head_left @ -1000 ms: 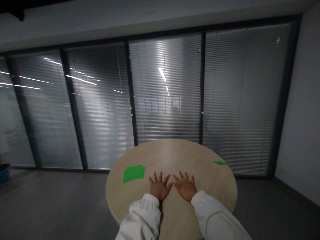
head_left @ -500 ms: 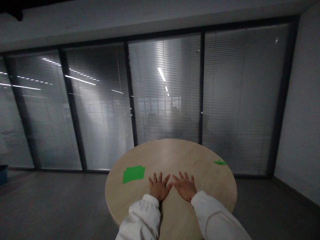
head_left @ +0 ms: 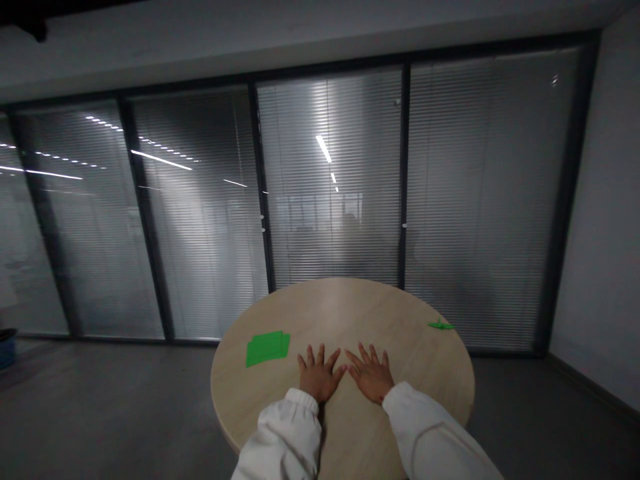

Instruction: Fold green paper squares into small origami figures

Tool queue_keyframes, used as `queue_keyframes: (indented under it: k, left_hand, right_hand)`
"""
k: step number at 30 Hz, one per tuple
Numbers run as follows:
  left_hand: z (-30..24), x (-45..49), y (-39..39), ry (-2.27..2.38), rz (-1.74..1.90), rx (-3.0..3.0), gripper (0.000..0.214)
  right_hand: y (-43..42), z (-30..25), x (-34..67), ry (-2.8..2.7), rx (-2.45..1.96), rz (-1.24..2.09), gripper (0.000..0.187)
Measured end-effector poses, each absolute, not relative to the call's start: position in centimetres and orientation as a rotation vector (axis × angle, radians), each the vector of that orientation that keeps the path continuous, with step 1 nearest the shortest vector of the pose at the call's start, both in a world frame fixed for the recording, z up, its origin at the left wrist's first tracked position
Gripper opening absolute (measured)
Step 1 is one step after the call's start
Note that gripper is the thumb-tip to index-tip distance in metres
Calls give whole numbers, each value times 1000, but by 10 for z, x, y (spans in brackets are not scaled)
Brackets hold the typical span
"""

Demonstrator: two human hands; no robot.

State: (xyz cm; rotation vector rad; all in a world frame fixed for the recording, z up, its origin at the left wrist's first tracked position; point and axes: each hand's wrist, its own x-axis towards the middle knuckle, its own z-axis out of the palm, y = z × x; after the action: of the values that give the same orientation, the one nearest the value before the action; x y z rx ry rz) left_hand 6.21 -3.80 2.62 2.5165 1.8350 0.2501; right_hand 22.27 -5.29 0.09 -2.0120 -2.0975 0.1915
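Left hand [head_left: 319, 380] and right hand [head_left: 373, 378] lie palms down, fingers splayed, unclenched, on round pale-wood table [head_left: 340, 303]. Green sheets [head_left: 266, 349]: flat, overlapping, at table's ten o'clock. Green piece [head_left: 440, 326]: slim, small upright point, two o'clock.

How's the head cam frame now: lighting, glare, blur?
Head view: dim overall, floor murky; head view: bright light streaks on the glass partition, soft sheen on the round table; head view: dark shadow beside the left sleeve; head view: left hand and right hand show distinct fingers, small green object too small to identify.
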Motion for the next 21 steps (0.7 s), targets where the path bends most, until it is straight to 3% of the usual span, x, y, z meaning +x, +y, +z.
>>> queue_keyframes:
  k: [4,8,10,18,21]
  left_hand:
    - [35,61,-42,1819,359,2522,59]
    - [44,55,-41,1852,775,2473,31]
    - [46,53,-38,1878,947,2382,24]
    - [52,56,-41,1515,1317,2086,38]
    - [57,55,-53,1436,1369,2043,47]
  right_hand:
    - [-53,1,225,-1999,-1921,113,48]
    - [-48,3,230,-1833,-1704,-59,35]
    - [-45,4,234,-1767,-1621,-93,37]
    - [-60,22,220,-1522,-1371,185,24]
    - [-96,53,189,-1430,-1133,446,34]
